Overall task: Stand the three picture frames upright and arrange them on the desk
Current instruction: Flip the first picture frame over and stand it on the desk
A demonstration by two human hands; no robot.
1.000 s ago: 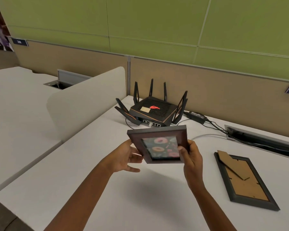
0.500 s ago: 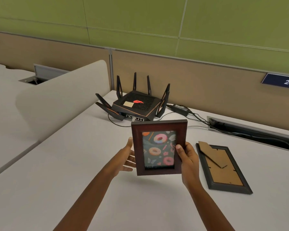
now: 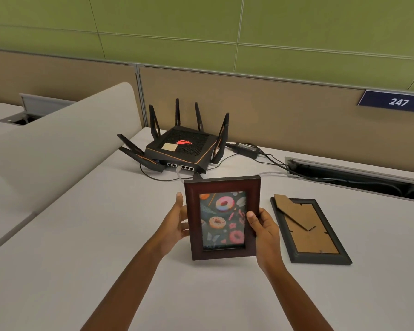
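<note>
A dark brown picture frame [image 3: 222, 182] with a doughnut picture is held upright above the white desk [image 3: 81, 247], its picture facing me. My left hand [image 3: 176, 222] grips its left edge, fingers behind it. My right hand [image 3: 264, 229] grips its right edge, thumb on the front. A second frame, black [image 3: 320, 258], lies face down on the desk just right of my right hand, its cardboard back and folded stand showing. No third frame is in view.
A black router [image 3: 184, 149] with several antennas stands behind the held frame, with cables and a power brick [image 3: 245, 148] running to a cable slot [image 3: 354, 174] at the back right. A beige divider [image 3: 58, 142] borders the desk on the left.
The brown frame has been turned from a tilted, landscape position to upright portrait, facing me, and lowered slightly toward the desk. The view shifted right.
</note>
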